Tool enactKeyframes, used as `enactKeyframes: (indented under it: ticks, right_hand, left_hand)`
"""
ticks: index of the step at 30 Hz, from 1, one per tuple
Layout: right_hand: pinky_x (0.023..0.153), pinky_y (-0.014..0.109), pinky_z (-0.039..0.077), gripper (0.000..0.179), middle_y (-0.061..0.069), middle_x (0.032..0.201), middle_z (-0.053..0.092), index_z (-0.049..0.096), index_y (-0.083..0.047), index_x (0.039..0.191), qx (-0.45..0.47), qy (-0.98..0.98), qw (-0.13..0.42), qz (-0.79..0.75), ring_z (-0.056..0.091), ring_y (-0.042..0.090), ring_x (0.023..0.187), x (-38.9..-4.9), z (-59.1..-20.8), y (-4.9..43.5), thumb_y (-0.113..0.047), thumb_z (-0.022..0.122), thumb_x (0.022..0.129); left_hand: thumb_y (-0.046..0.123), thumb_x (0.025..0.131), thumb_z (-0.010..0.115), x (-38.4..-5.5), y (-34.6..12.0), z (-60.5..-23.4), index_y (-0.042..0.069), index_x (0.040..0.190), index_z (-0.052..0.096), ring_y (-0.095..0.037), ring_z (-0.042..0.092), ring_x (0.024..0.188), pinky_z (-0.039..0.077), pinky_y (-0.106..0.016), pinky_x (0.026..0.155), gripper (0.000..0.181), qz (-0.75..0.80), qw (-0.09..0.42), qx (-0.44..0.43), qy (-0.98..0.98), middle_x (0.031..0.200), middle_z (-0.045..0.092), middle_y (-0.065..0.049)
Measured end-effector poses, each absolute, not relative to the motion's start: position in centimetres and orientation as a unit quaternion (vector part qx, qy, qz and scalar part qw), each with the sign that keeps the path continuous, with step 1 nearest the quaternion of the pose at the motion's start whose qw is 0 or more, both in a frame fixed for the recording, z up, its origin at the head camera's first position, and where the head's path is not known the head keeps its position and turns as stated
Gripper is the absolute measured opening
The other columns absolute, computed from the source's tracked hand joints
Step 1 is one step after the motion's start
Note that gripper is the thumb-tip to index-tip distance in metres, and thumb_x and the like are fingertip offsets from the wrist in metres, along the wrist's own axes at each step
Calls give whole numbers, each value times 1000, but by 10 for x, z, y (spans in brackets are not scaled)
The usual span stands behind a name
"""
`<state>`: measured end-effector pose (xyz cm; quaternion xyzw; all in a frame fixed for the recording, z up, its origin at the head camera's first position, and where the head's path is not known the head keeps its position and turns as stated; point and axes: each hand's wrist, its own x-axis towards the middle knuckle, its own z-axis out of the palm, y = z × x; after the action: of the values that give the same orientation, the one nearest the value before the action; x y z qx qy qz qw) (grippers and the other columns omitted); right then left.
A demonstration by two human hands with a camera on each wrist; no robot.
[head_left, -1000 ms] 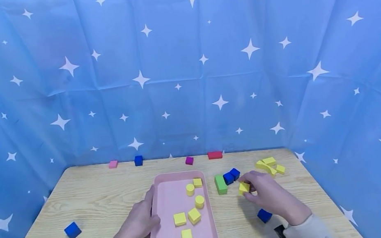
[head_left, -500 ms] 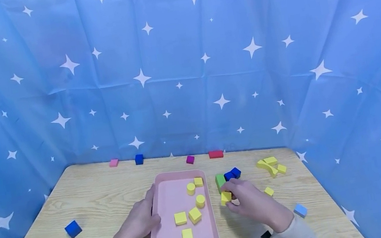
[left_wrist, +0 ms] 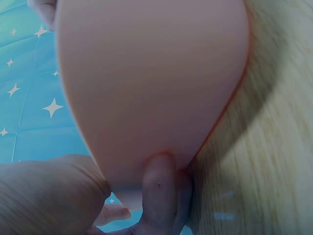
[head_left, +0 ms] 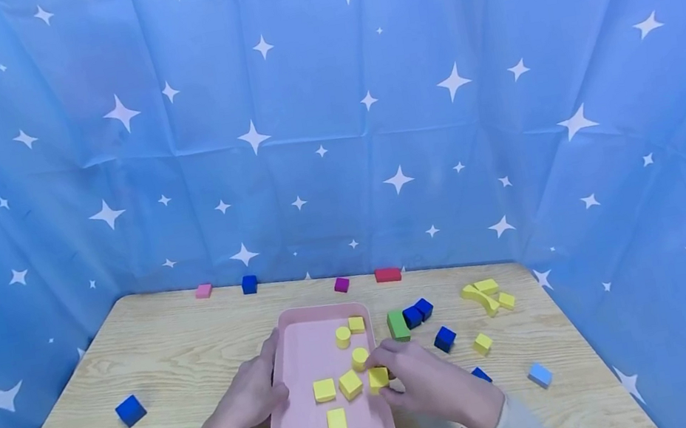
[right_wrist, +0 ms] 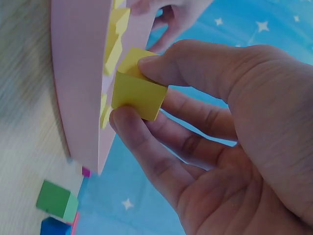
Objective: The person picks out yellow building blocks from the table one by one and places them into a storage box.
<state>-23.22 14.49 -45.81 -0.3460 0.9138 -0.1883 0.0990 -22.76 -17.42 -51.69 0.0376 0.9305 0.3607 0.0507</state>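
A pink tray point(head_left: 297, 371) lies on the table with several yellow blocks in it, among them a yellow cylinder point(head_left: 343, 337) and a yellow cube point(head_left: 351, 385). My left hand point(head_left: 246, 394) grips the tray's left side, thumb over the rim and fingers against the outer wall, as the left wrist view shows. Between thumb and fingertips my right hand point(head_left: 433, 379) pinches a yellow block point(right_wrist: 139, 90). That block is over the tray's right rim in the head view.
Right of the tray are a green block point(head_left: 398, 326), several blue blocks point(head_left: 445, 338), a yellow cube point(head_left: 482, 344) and a light blue block point(head_left: 540, 375). Yellow pieces point(head_left: 481, 298) cluster at the back right. A red block point(head_left: 388, 275) lies at the back edge, a blue cube point(head_left: 131, 411) at left.
My right hand has carried the yellow block leftward from beside the blue blocks to the tray's right rim, uncovering blocks behind it. My left hand has stayed on the tray.
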Motion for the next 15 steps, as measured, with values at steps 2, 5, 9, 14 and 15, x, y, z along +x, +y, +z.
enactKeyframes:
  ticks: [2, 5, 9, 14, 15]
  right_hand:
    - [90, 21, 67, 39, 1, 134, 81, 80, -13, 140, -349, 912, 110, -187, 74, 3, 106, -231, -459, 141, -14, 90, 102]
    - [91, 17, 65, 37, -2, 134, 81, 81, -15, 138, -350, 910, 127, -184, 72, 0, 109, -229, -461, 134, -15, 90, 102]
    - [92, 14, 64, 34, -5, 131, 80, 82, -18, 136, -353, 908, 142, -179, 69, -2, 107, -227, -462, 128, -15, 89, 103]
    - [90, 14, 62, 33, -7, 130, 80, 82, -21, 135, -353, 904, 159, -180, 66, 0, 101, -226, -465, 125, -15, 89, 103]
    - [89, 13, 62, 34, -7, 130, 80, 81, -21, 136, -352, 904, 162, -182, 66, 0, 100, -226, -466, 124, -16, 89, 103]
  left_hand:
    - [-4, 95, 75, -228, -174, -517, -5, 182, 25, -30, 72, 125, 61, -59, 118, 100, 360, 52, 37, 931, 168, 60, -35]
    - [-5, 94, 76, -228, -174, -517, -5, 182, 26, -30, 73, 125, 61, -60, 119, 101, 361, 50, 39, 931, 167, 62, -34]
    - [-4, 92, 77, -228, -175, -517, -6, 181, 28, -31, 73, 126, 60, -62, 119, 102, 360, 44, 45, 931, 165, 64, -34]
    - [-4, 92, 76, -228, -175, -517, -5, 182, 27, -32, 72, 127, 58, -63, 121, 102, 358, 45, 42, 932, 166, 63, -34]
    - [-4, 92, 76, -228, -175, -517, -5, 182, 27, -32, 72, 128, 58, -63, 122, 102, 358, 46, 40, 932, 167, 62, -34]
